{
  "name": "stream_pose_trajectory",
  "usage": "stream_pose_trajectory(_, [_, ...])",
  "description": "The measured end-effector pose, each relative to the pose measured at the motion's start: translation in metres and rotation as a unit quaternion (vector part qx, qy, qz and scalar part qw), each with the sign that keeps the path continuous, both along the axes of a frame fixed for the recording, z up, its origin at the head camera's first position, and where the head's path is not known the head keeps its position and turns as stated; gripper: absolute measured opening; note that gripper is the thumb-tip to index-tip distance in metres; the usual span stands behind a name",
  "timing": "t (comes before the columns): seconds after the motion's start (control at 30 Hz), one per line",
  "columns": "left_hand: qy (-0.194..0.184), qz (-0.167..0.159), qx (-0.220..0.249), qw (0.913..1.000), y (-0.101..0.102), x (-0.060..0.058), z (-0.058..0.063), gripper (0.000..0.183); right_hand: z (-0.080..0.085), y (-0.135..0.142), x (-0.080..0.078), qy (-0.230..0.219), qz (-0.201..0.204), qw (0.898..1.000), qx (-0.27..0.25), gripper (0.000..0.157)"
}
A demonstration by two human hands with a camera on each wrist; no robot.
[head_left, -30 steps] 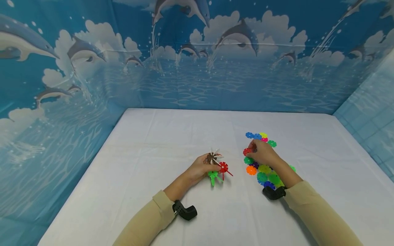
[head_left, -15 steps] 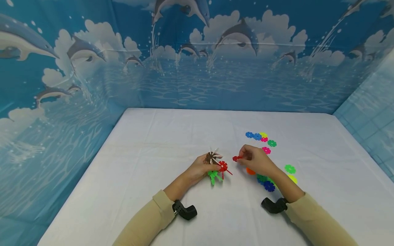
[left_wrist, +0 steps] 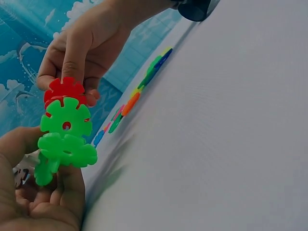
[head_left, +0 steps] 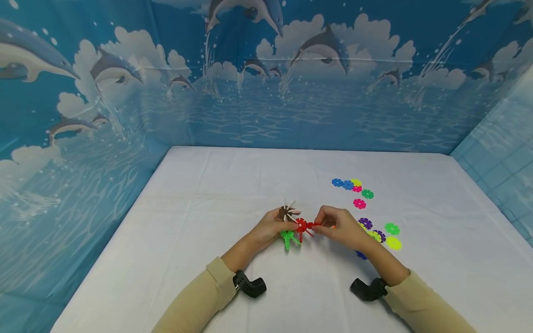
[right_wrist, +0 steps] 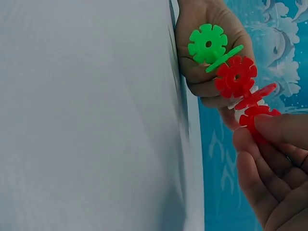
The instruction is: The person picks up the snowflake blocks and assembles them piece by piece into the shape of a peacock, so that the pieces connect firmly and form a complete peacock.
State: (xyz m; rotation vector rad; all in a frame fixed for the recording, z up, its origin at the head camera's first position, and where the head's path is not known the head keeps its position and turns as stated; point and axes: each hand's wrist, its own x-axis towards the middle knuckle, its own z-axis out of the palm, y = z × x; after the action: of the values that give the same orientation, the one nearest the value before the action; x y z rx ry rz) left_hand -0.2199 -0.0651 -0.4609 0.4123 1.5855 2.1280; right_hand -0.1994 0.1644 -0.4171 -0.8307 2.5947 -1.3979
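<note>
My left hand (head_left: 266, 229) grips a joined cluster of notched plastic building discs. Brown (head_left: 285, 213), white, green (head_left: 287, 235) and red discs (head_left: 300, 225) stand at angles to one another in it. From the right, my right hand (head_left: 343, 226) pinches one more red disc (right_wrist: 249, 119) between thumb and fingers. That disc's edge meets the cluster's red discs (right_wrist: 237, 77); whether it is slotted in, I cannot tell. In the left wrist view, two green discs (left_wrist: 55, 115) cover part of the red ones, and the brown and white discs are mostly hidden.
Several loose notched discs lie at the right on the white tabletop (head_left: 233, 185). Blue (head_left: 337, 182), green (head_left: 368, 194) and pink (head_left: 359, 204) are farther back; purple (head_left: 365, 223) and yellow (head_left: 393, 243) lie nearer, partly behind my right forearm. Dolphin-printed cloth (head_left: 266, 111) surrounds the table.
My right hand picked a red disc from among the loose ones and brought it left to the cluster. My left hand has stayed nearly in place, still gripping.
</note>
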Motion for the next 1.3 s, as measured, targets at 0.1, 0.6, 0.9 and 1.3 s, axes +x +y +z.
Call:
stream_pose_trajectory(0.1, [0.000,0.000,-0.009,1.0000,0.000,0.000,0.000,0.047,-0.003,-0.002,0.002,0.031,0.009,0.999,0.002,0.013])
stream_pose_trajectory(0.6, [0.021,-0.030,-0.038,0.9986,0.000,-0.001,0.000,0.042,-0.008,-0.010,0.006,0.148,0.037,0.988,0.030,0.023])
stream_pose_trajectory(0.9, [0.047,0.023,-0.058,0.9969,0.001,0.003,0.001,0.031,-0.006,-0.005,0.004,0.073,0.015,0.996,0.043,0.020])
stream_pose_trajectory(1.3, [0.052,0.047,-0.090,0.9935,-0.001,0.001,-0.001,0.031,0.004,0.020,-0.005,0.017,0.014,0.996,0.086,0.015])
